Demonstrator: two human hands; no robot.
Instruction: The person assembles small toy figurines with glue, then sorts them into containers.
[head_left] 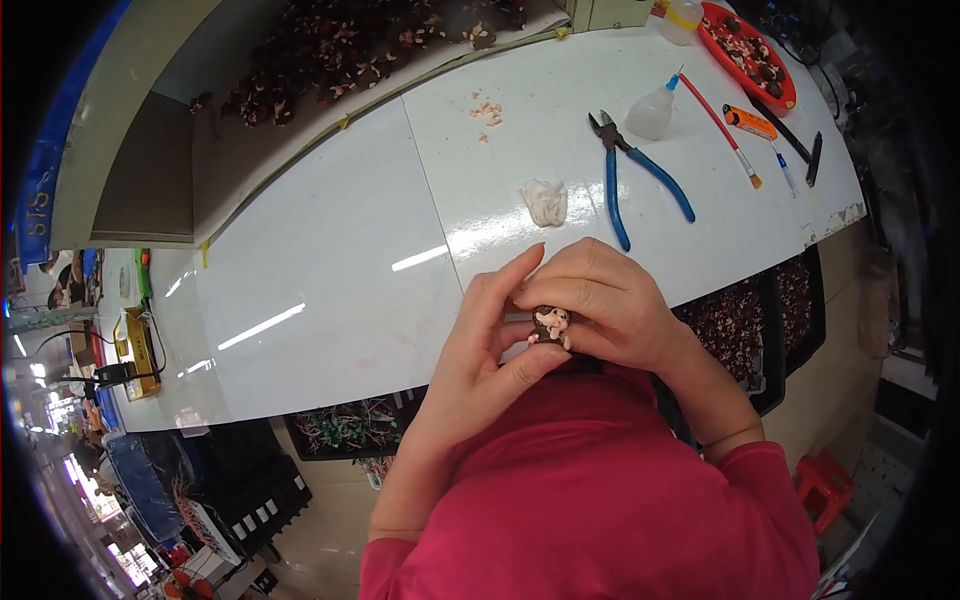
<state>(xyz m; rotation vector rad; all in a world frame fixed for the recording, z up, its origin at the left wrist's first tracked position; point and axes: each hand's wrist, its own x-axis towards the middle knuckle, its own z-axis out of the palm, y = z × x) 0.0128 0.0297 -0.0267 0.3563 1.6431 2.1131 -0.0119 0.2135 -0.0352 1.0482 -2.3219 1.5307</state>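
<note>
Between my two hands, at the front edge of the white table, is a small figurine with a dark brown head and body and a pale pink face and limbs. My left hand closes on it from the left, with the thumb along its lower side and the index finger raised. My right hand wraps round its top and right side, fingers bent over it. Parts of the figurine are hidden by my fingers. Beyond my hands lie a crumpled white lump and blue-handled cutting pliers.
A clear squeeze bottle, a red brush and an orange box-like item lie at the right. A red tray holds small brown and pink pieces. Peach bits are scattered. A shelf holds many dark figurines; bins stand below.
</note>
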